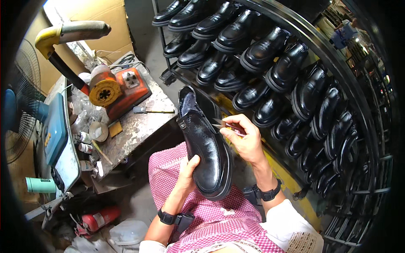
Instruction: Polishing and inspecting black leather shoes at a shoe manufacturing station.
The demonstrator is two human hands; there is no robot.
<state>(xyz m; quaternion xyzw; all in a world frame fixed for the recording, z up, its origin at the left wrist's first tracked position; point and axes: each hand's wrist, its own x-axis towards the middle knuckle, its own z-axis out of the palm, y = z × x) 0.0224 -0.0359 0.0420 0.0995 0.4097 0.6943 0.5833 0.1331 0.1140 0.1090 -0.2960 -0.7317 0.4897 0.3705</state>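
Observation:
A shiny black leather shoe (206, 156) is held over my lap, its toe toward me and its opening at the far end. A small round metal ornament sits on its upper. My left hand (188, 175) grips it along the left side, thumb on the upper and the other fingers hidden beneath. On the right, my right hand (243, 139) is closed round a pair of thread snips (218, 124) with a pinkish handle. Their two pointed blades are parted and meet the shoe's right edge near the opening; whether they touch it I cannot tell.
A rack (325, 36) with rows of black shoes (276, 52) fills the right. Left stands a worn workbench (158, 95) with an orange-and-yellow machine (126, 95), a brush (154, 109) and small bottles. Farther left are a fan (21, 97), a blue lid (57, 128) and a red fire extinguisher (99, 219).

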